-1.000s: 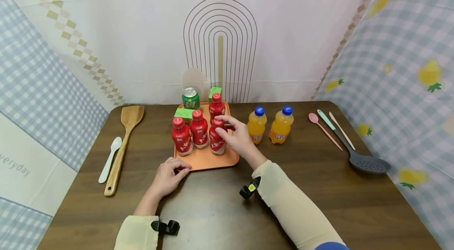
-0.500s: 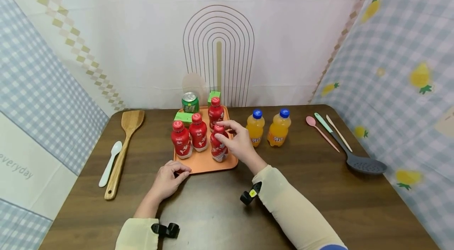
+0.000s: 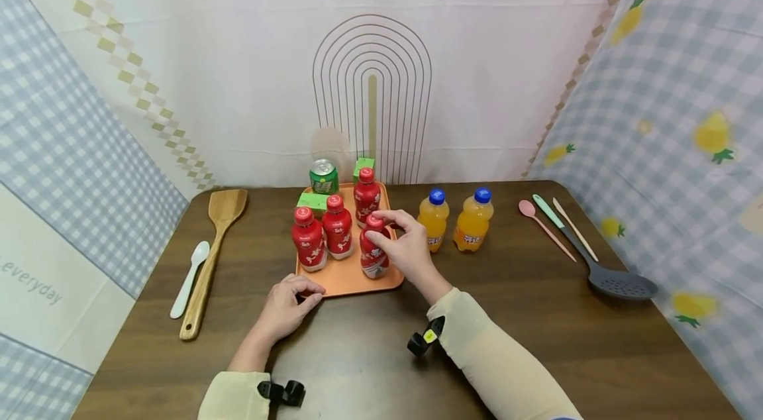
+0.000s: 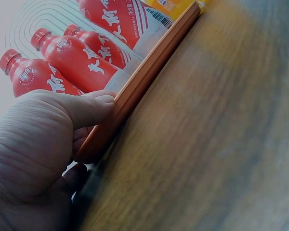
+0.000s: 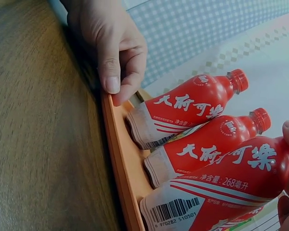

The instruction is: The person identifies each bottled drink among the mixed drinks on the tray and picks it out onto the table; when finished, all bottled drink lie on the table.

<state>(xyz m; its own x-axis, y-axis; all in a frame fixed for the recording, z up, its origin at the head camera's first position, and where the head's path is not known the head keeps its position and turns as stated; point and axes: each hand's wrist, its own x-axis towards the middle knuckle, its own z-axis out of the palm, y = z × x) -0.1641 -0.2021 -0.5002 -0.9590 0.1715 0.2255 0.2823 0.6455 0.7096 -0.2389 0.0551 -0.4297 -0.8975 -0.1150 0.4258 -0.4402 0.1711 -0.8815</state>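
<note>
My left hand [image 3: 287, 309] pinches the near left corner of the orange tray [image 3: 342, 284], its thumb on the rim in the left wrist view. With thumb and fingertips my right hand [image 3: 411, 248] holds a red cola bottle [image 3: 373, 261] near its cap, at the tray's front right. That bottle's barrel shows large in the right wrist view, its base over the tray. Two more red bottles, one at the left [image 3: 309, 244] and one beside it [image 3: 338, 231], stand on the tray. Behind the held one is another red bottle [image 3: 367, 198].
A green can [image 3: 324, 178] and green boxes [image 3: 312, 201] sit at the tray's back. Two orange soda bottles [image 3: 433, 218] stand right of it. A wooden spatula [image 3: 217, 234] and white spoon [image 3: 191, 277] lie left; a slotted turner [image 3: 620, 283] and pink spoon [image 3: 545, 228] lie right.
My right hand has shifted the red cola bottle slightly toward the tray's front right, away from the one behind it. My left hand keeps its hold on the tray corner.
</note>
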